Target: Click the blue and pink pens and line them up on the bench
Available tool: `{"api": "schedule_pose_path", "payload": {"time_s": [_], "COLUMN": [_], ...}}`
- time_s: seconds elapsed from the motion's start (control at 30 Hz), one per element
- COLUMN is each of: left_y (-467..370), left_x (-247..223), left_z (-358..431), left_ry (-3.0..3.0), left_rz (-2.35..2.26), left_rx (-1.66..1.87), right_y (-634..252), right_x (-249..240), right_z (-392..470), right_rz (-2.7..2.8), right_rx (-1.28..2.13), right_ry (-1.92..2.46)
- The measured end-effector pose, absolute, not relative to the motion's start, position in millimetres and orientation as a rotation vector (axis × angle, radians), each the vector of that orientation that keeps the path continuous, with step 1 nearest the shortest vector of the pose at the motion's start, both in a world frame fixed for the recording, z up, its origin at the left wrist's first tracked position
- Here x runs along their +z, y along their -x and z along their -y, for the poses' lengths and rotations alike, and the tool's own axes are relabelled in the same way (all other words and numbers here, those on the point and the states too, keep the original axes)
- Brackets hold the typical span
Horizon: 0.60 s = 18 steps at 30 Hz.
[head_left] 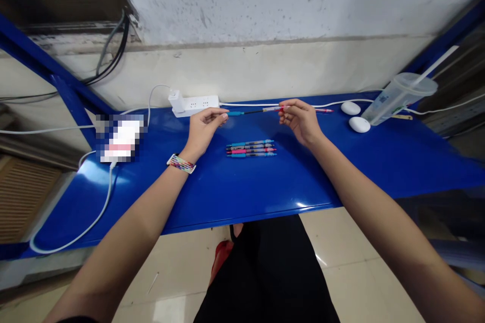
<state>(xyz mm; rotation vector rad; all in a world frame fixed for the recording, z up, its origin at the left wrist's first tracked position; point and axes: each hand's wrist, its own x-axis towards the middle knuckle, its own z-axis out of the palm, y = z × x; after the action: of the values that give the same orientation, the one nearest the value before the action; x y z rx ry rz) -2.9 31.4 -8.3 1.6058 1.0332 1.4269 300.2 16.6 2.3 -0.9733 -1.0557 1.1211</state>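
A blue metal shelf (341, 171) spans the view from nine o'clock to three o'clock, and everything else sits on it or above it. Both forearms reach up from the lower corners toward the centre.

At one o'clock, near the shelf's far right end, a clear plastic cup (397, 97) with a lid and straw lies tilted on its side. At eleven o'clock a white power strip (195, 104) rests along the back edge, with white cables trailing left and right from it. At nine o'clock a blurred-out flat object (120, 139) lies with a white cable plugged into it.

The left hand (202, 128), with a striped wristband (181, 163) below it, pinches the blue end of a thin pen part (242, 112) between thumb and fingertips. The part runs out to the three o'clock side of that grip. The right hand (301, 120) is closed with thumb and fingers around a clear red-tipped pen barrel (303, 109), which sticks out toward three o'clock beyond the knuckles. The two pieces lie in one line between the hands, above the shelf. Whether they touch cannot be told.

At six o'clock from that gap, four pens (251, 148) lie side by side on the shelf, apart from both hands. Two small white oval objects (355, 116) sit at two o'clock, just beside the cup.
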Motion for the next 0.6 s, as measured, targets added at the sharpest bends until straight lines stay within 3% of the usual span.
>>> {"api": "schedule_pose_path", "payload": {"time_s": [0.6], "left_y": [-9], "left_x": [-2], "left_z": [-18], "left_ry": [-1.657], "left_rz": [-1.017], "left_rx": [1.348], "right_y": [-289], "right_x": [0], "right_z": [-7], "right_rz": [1.268], "right_rx": [1.182], "right_ry": [0.909]}}
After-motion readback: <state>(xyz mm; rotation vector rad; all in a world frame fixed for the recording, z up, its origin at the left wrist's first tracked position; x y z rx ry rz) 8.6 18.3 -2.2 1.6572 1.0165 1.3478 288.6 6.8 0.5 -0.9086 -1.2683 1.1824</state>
